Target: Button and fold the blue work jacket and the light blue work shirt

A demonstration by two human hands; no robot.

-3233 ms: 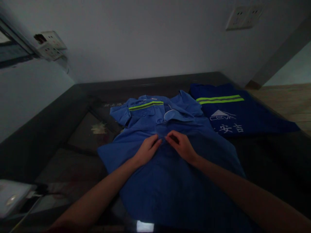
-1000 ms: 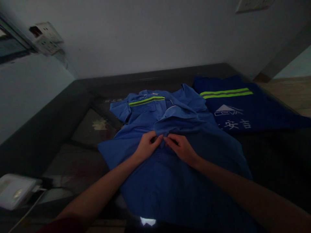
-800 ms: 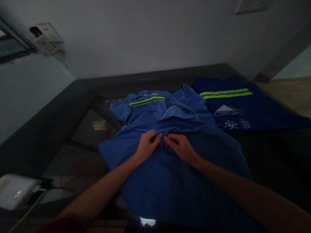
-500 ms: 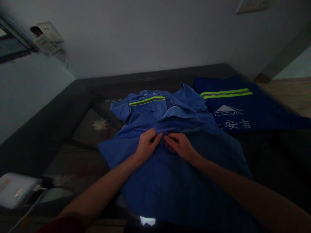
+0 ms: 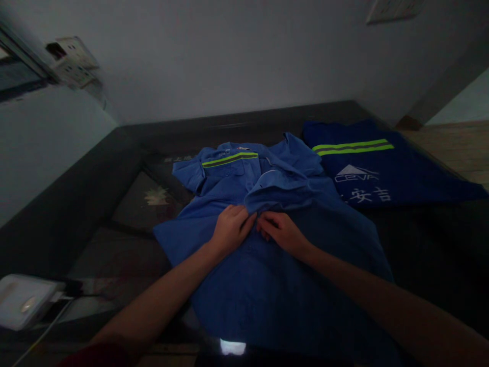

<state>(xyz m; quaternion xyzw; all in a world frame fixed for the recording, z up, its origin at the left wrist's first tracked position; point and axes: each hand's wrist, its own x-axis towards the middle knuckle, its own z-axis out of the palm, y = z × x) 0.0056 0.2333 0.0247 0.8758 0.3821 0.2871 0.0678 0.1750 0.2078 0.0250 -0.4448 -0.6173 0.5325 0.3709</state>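
Observation:
A blue work shirt (image 5: 267, 285) with a yellow-green reflective stripe lies spread on a dark table (image 5: 95, 204), collar away from me. My left hand (image 5: 230, 229) and my right hand (image 5: 280, 230) meet at the shirt's front, just below the collar. Both hands have their fingers curled and pinch the cloth of the placket between them. What the fingertips hold besides cloth is too dark to make out.
A darker blue garment (image 5: 374, 173) with two yellow-green stripes and white lettering lies at the right rear. A white device (image 5: 21, 306) with a cable sits at the table's near left edge. Wall sockets (image 5: 71, 61) hang on the left wall, the walls close behind.
Both hands have stayed at the shirt front and shifted slightly; the fingers have worked the cloth a little below the collar. The shirt has hardly moved.

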